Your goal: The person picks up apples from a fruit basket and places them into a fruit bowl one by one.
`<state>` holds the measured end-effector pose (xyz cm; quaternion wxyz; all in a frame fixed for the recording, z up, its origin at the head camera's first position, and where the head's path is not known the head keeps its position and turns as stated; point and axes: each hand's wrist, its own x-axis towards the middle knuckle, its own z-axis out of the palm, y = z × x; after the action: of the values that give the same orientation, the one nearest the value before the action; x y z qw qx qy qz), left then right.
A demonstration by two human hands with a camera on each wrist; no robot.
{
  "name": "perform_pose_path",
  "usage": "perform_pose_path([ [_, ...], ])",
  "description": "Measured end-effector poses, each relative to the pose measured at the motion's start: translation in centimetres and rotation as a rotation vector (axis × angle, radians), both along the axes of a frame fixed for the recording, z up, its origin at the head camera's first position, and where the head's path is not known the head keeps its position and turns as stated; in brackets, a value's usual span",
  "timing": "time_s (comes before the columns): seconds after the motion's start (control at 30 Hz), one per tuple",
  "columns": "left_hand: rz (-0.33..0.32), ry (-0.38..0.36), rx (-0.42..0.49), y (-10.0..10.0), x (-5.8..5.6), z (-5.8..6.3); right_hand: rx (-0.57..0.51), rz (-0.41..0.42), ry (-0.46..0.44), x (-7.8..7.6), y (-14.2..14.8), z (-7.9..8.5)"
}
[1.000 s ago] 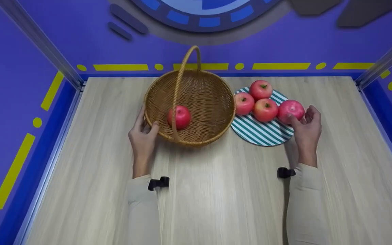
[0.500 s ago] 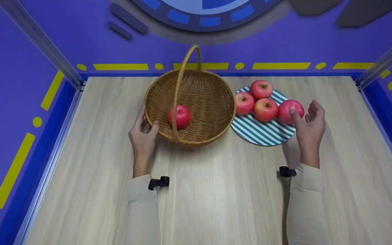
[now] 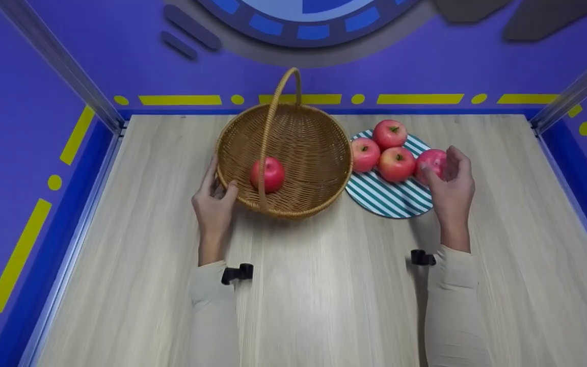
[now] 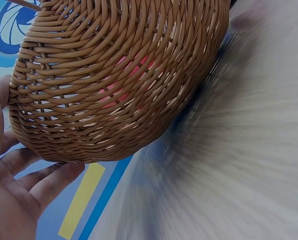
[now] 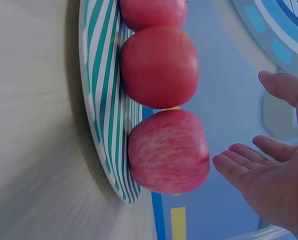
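Note:
My left hand [image 3: 213, 209] holds the near-left side of a brown wicker basket [image 3: 319, 148], thumb over the rim and fingers along the outside. The left wrist view shows those fingertips against the weave [image 4: 119, 100]. One red apple [image 3: 274, 174] lies in the basket, partly behind the arched handle. To the right, several red apples [image 3: 396, 164] rest on a round green-and-white striped plate [image 3: 388, 201]. My right hand [image 3: 451, 196] is beside the rightmost, streaky apple [image 5: 169, 152]. Its fingers are spread and holding nothing, with a small gap to that apple in the right wrist view.
Basket and plate stand side by side on a pale wooden table [image 3: 303, 285], the basket's rim overlapping the plate's edge in the head view. A blue-purple back wall [image 3: 416, 66] with yellow marks rises behind, and similar panels flank both sides.
The right hand drew slightly right of the end apple, then came back left over its right side. The left hand, basket and apples stay put.

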<state>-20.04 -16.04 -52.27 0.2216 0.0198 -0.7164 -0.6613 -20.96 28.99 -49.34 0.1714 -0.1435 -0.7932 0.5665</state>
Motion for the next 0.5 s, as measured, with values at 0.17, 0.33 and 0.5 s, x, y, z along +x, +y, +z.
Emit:
perform_pose_path([
  [0.17,0.007,0.004,0.011,0.0,-0.1,0.1,-0.003,0.021,-0.006,0.1,-0.7,0.2],
  [0.33,0.009,0.005,0.003,0.0,0.0,0.0,-0.003,0.039,-0.014,0.2,-1.2,0.2],
  [0.5,-0.001,0.002,0.009,0.2,0.0,0.1,0.001,0.070,0.017,0.4,-1.7,0.1],
])
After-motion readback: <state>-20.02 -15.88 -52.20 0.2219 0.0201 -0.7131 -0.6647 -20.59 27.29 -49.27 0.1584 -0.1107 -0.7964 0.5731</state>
